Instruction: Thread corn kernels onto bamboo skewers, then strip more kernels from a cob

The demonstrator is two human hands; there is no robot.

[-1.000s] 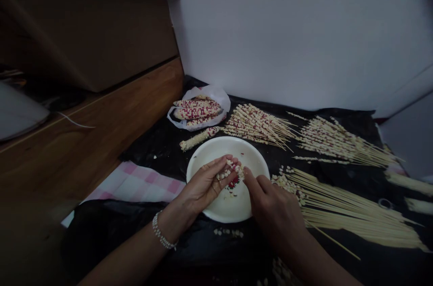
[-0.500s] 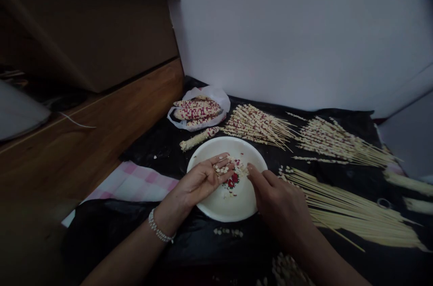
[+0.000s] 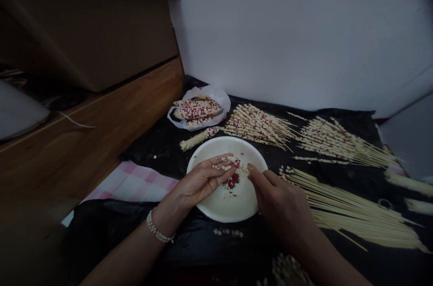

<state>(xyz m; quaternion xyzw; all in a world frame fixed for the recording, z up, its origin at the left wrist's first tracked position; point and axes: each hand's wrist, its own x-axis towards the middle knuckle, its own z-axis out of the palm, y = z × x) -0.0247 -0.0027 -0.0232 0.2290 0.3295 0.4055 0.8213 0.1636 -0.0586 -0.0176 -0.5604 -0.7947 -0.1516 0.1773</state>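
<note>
My left hand [image 3: 206,180] is cupped, palm up, over a white bowl [image 3: 228,211] and holds loose corn kernels [image 3: 220,167], pale with some dark red, among its curled fingers. Facing it from the bowl's right side, my right hand [image 3: 279,191] has thumb and forefinger pinched together. Pale kernels show right at those fingertips, but what they grip is hidden. More kernels lie in the bowl around a red flower print [image 3: 232,181]. Just behind the rim is a partly stripped corn cob [image 3: 199,138].
Red-and-cream cobs [image 3: 198,112] fill a white plastic bag. Kernel-threaded sticks [image 3: 259,126] lie in two bundles at the back right. Bare sticks [image 3: 365,218] fan out to the right. A kernel pile [image 3: 289,270] sits at the front. Black plastic covers the surface; a wooden panel [image 3: 135,105] borders the left.
My left fingers have curled inward and the palm has tilted, covering more of the kernels. My right hand stays pinched in nearly the same place.
</note>
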